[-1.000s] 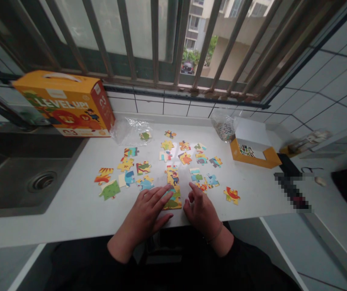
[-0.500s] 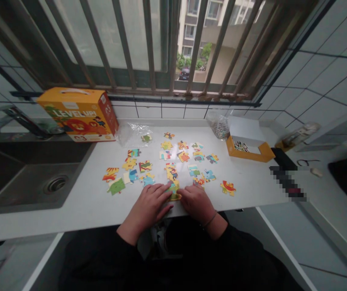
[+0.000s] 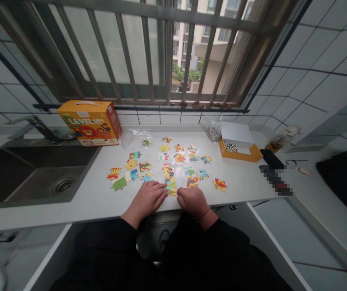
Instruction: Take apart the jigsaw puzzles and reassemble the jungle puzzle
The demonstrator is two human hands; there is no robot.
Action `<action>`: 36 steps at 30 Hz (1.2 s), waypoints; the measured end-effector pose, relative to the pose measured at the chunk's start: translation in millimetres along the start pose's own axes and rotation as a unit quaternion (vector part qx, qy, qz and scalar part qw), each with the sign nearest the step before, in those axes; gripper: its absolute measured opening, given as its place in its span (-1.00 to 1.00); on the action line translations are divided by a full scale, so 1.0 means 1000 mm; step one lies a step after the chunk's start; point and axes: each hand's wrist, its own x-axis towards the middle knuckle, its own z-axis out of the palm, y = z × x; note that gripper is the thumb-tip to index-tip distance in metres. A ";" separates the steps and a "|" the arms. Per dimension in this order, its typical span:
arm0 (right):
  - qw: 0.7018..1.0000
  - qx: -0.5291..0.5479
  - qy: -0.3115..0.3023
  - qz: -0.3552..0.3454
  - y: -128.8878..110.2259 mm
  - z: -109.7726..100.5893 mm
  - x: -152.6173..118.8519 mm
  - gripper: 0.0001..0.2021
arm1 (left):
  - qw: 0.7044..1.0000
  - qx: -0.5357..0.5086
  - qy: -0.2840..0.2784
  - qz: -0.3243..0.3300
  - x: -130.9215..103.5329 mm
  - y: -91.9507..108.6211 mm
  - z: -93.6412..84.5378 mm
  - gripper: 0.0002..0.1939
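Observation:
A strip of joined jigsaw pieces (image 3: 169,174) runs up from near the counter's front edge, between my two hands. My left hand (image 3: 149,198) lies flat at the strip's left side, its fingers stretched out and the fingertips touching the lower pieces. To the strip's right, my right hand (image 3: 193,199) rests on the counter with its fingers curled in; I see nothing held in it. A lion jigsaw piece (image 3: 192,181) lies just above that hand. Left of the strip sit a green piece (image 3: 119,184) and a blue elephant piece (image 3: 132,174).
Several more loose pieces lie about, among them a red-and-yellow piece (image 3: 220,184). Behind are an orange puzzle box (image 3: 90,125), a clear plastic wrapper (image 3: 132,138), a clear bag (image 3: 212,131) and an open yellow box (image 3: 243,153). A sink (image 3: 37,173) is on the left.
My right hand has drawn back slightly from the strip's lowest piece, uncovering it. My left fingers have slid off toward its left edge. The camera view has tilted and shifted a little.

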 end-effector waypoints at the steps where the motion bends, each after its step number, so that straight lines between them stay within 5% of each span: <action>1: 1.000 0.002 -0.003 -0.005 -0.001 -0.002 -0.001 -0.86 | 1.000 -0.002 0.001 -0.001 -0.001 0.002 0.000 -0.71; 16: 0.999 0.025 -0.020 0.019 -0.002 -0.003 -0.012 -0.84 | 0.999 -0.034 0.005 -0.015 -0.011 0.007 0.009 -0.75; 22: 0.998 0.047 0.015 -0.048 -0.014 -0.002 -0.017 -0.80 | 0.999 -0.046 0.012 -0.020 -0.013 0.009 0.004 -0.71; 36: 0.989 0.083 -0.106 -0.056 -0.019 -0.017 -0.002 -0.91 | 0.991 -0.124 -0.001 -0.055 -0.020 -0.002 0.007 -0.59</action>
